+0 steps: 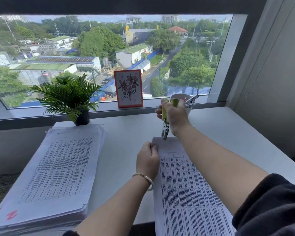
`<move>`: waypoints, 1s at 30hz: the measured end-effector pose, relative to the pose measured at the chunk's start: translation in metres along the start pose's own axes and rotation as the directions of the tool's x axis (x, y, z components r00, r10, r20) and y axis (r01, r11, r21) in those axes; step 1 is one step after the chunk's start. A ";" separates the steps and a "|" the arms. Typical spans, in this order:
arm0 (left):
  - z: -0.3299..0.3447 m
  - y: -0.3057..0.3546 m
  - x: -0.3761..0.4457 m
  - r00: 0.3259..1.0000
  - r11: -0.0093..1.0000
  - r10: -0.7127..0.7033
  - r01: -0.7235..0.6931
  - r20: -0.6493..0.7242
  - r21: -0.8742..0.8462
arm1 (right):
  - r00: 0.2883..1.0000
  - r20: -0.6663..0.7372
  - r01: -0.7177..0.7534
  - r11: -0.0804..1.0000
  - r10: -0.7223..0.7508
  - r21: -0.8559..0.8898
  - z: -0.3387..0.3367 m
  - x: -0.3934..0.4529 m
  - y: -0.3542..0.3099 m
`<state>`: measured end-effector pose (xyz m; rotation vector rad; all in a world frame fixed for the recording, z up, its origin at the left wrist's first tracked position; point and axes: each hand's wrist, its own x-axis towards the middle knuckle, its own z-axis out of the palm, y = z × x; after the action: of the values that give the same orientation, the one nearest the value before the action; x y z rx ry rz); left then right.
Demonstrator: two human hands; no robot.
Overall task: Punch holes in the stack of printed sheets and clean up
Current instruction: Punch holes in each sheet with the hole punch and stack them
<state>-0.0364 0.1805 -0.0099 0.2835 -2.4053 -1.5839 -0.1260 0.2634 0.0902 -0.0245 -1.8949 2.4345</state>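
Flanking sheet (186, 184): stack (49, 171), plant (70, 97), perhaps cup (186, 99).

I see two bare forearms. On the left wrist sits a thin bracelet (144, 178) of pale, whitish beads with one small brownish clasp or charm. The right arm wears a dark, soft-looking sleeve (271, 205), pushed up and bunched near the elbow.

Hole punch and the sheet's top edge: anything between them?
Nothing visible. The hole punch in the right hand has its metal tip right at the sheet's far edge; the left hand pinches that edge off to the side.
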 end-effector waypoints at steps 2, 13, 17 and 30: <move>0.000 0.000 0.001 1.000 1.000 0.008 -0.008 -0.013 0.023 | 0.999 0.036 -0.016 1.000 0.015 0.017 -0.002 0.002 0.002; 0.002 0.001 -0.008 0.993 0.990 0.112 -0.113 -0.022 -0.084 | 0.995 0.089 -0.035 0.999 0.035 0.004 -0.011 0.001 0.008; -0.002 -0.002 -0.007 0.997 0.986 0.080 -0.077 0.013 -0.149 | 0.993 0.102 -0.066 0.995 0.058 0.075 -0.014 0.001 -0.001; -0.003 0.010 -0.015 0.996 0.980 0.087 -0.083 0.010 -0.181 | 0.995 0.058 -0.083 0.993 0.079 0.080 -0.006 -0.016 -0.010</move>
<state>-0.0215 0.1861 -0.0007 0.1309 -2.2343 -1.7565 -0.1094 0.2712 0.0975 -0.0314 -1.8479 2.5906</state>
